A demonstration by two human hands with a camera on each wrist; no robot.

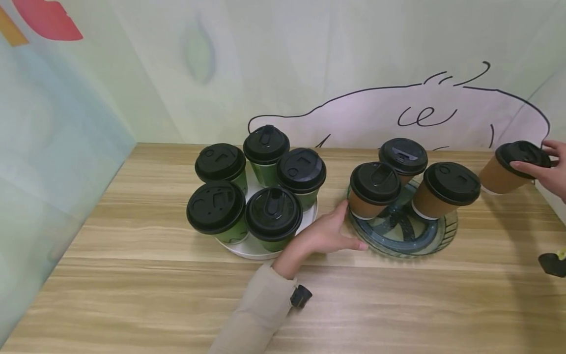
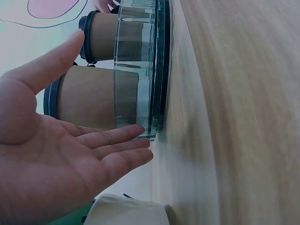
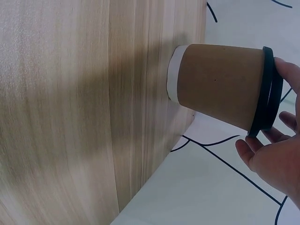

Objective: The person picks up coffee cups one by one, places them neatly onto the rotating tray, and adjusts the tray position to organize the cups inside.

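Observation:
At the far right of the head view, my right hand [image 1: 554, 172] grips a brown paper coffee cup [image 1: 501, 174] by its black lid [image 3: 269, 93]. In the right wrist view the thumb and fingers lie around the lid's edge, and the cup's white base is close over the wooden table. My left hand [image 1: 329, 233] has its fingers extended and thumb spread beside the clear glass dish [image 1: 448, 231], fingertips right at its rim. Three brown lidded cups stand on that dish: one front left [image 1: 369, 206], one behind [image 1: 403, 157], one right [image 1: 435, 196].
Left of the dish, a round white plate [image 1: 240, 254] carries several green cups with black lids, close behind my left forearm. A printed fabric wall [image 1: 287, 64] borders the wooden table [image 1: 132, 290] at the back. A small black object [image 1: 551, 265] shows at the right edge.

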